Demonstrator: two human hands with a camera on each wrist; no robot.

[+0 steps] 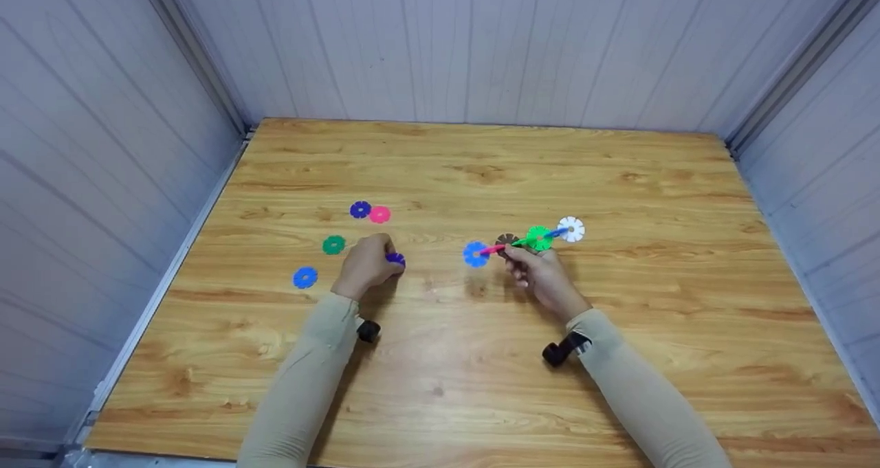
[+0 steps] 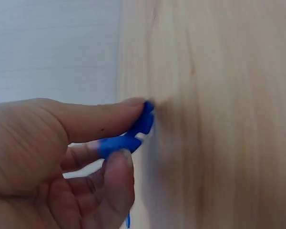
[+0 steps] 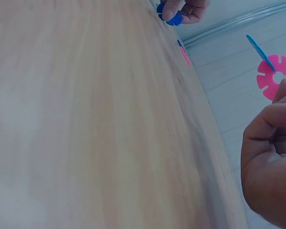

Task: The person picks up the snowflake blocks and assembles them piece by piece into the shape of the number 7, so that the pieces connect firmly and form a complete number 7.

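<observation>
Left hand (image 1: pixel 366 265), fingers pinching a dark-blue slotted disc (image 1: pixel 394 257); right hand (image 1: pixel 546 281), fingers pinching a chain of interlocked slotted discs (image 1: pixel 534 240), blue end leftward, white end rightward. Around the left hand, four loose slotted discs (image 1: pixel 328 245) lie on the wooden surface (image 1: pixel 440 358).

Location type: enclosed work booth — pale, lined wall panels (image 1: pixel 440 49) bound the wood-grain surface (image 1: pixel 454 365) on three sides, with grey corner strips (image 1: pixel 196 52) at the rear joints. The wider building — home, lab or workshop — cannot be determined.
</observation>
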